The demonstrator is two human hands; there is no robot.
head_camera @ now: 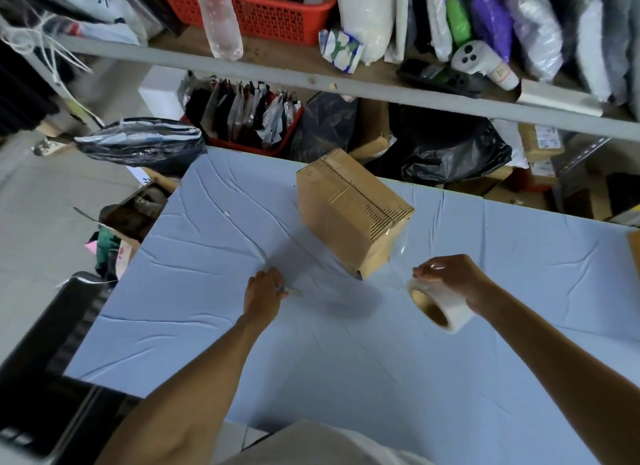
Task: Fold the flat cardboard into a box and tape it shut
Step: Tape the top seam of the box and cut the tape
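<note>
head: right hand (450, 274) around tape roll (452, 310)

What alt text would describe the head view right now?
A folded cardboard box sits on a blue-covered table, clear tape stretching from it to the tape roll gripped in the right hand. The left hand holds a small thin tool.
</note>
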